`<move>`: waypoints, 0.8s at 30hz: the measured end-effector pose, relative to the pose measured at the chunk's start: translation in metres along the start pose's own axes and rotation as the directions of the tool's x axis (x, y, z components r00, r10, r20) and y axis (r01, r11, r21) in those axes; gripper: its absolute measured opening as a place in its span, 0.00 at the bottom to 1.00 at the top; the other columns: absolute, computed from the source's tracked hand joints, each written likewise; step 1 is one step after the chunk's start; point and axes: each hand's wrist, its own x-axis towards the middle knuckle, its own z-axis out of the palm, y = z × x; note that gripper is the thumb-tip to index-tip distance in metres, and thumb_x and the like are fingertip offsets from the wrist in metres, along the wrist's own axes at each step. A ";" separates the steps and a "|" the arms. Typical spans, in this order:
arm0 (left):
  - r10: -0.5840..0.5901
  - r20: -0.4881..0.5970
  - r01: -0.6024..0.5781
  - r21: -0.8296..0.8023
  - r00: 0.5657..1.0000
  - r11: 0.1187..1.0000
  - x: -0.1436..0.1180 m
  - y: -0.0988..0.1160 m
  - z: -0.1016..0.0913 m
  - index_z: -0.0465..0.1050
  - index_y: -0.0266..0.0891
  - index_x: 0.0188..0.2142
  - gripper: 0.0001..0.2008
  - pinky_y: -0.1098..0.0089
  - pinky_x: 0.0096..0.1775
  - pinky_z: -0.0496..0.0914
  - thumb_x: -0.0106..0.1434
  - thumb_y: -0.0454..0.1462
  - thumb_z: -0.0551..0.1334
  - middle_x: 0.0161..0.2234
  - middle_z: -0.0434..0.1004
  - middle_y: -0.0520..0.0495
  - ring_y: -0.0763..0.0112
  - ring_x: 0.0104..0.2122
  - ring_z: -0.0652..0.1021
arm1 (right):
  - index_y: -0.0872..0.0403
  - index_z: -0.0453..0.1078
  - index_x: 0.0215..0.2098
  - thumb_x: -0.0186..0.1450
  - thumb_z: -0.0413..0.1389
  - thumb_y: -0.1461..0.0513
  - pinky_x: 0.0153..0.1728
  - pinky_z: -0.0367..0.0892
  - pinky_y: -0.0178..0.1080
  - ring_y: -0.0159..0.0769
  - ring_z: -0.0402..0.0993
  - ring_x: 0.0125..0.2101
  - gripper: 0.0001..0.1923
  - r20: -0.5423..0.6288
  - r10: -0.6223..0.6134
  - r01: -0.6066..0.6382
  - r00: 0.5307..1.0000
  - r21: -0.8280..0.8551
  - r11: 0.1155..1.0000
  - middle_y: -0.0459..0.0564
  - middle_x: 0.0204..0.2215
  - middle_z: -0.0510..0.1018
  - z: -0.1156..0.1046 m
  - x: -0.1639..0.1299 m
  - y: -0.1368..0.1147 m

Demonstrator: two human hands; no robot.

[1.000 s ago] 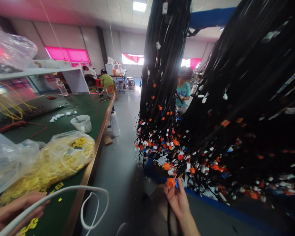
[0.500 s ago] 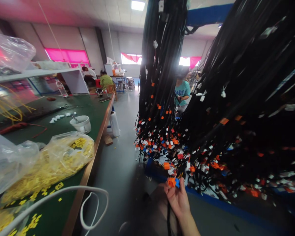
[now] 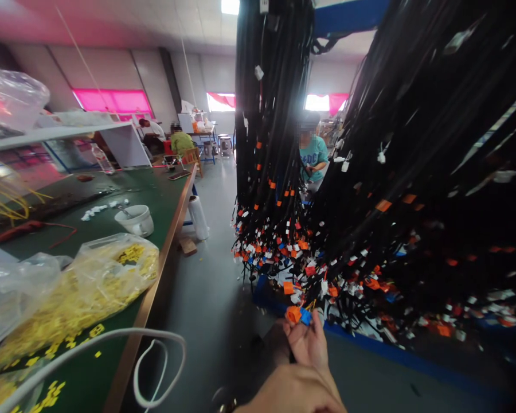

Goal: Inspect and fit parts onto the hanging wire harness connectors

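Note:
My right hand, palm up, has its fingers and thumb closed around an orange connector and a blue connector. Thin yellowish wires show just above the blue one. My left hand crosses in front of my right forearm at the bottom edge, its back toward me. Its fingers are hidden, so I cannot tell whether it grips anything. Just beyond my right hand hangs a thick bundle of black cables, with many orange, white, red and blue connectors at the lower ends.
At left, a green-topped bench bears a bag of yellow pieces, a white mug and a white cord. More black cables hang at right above a blue rail. A person in a teal shirt is behind the cables.
My left hand has come into view at the bottom, in front of my right forearm. My right hand still holds the connectors, with more of the blue one showing. The view has shifted slightly.

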 end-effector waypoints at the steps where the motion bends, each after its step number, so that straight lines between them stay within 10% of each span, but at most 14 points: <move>1: -0.013 -0.027 0.013 0.001 1.000 1.000 0.008 -0.005 -0.002 0.72 0.46 0.42 0.09 0.62 0.45 0.70 0.63 0.41 0.58 0.45 0.74 0.45 0.66 0.43 0.74 | 0.52 0.73 0.33 0.55 0.59 0.51 0.33 0.70 0.41 0.36 0.74 0.30 0.15 0.018 0.026 -0.026 1.000 0.029 0.999 0.47 0.30 0.79 -0.001 0.000 -0.001; 8: -0.202 -0.353 0.176 -0.105 0.913 0.979 0.028 -0.057 -0.029 0.79 0.42 0.31 0.09 0.69 0.40 0.68 0.56 0.32 0.59 0.33 0.80 0.48 0.67 0.35 0.77 | 0.52 0.73 0.33 0.53 0.62 0.54 0.37 0.68 0.38 0.36 0.73 0.37 0.13 0.070 0.074 -0.080 0.995 0.077 0.994 0.47 0.33 0.79 -0.002 0.002 0.000; 15: -0.386 -0.450 0.348 -0.167 0.805 0.922 0.032 -0.094 -0.048 0.78 0.37 0.30 0.08 0.70 0.36 0.68 0.53 0.35 0.60 0.30 0.80 0.46 0.66 0.31 0.77 | 0.50 0.72 0.37 0.52 0.65 0.55 0.35 0.69 0.38 0.35 0.75 0.38 0.15 -0.040 0.015 -0.015 0.999 0.015 1.000 0.46 0.36 0.80 0.007 0.006 0.006; 24: -0.178 -0.507 0.167 -0.067 0.843 0.984 0.047 -0.085 -0.041 0.77 0.38 0.29 0.06 0.70 0.40 0.68 0.56 0.31 0.60 0.34 0.77 0.47 0.69 0.36 0.75 | 0.50 0.73 0.35 0.56 0.63 0.57 0.33 0.71 0.35 0.32 0.75 0.35 0.10 -0.051 -0.060 0.059 0.997 -0.027 0.998 0.43 0.33 0.80 0.015 0.006 0.007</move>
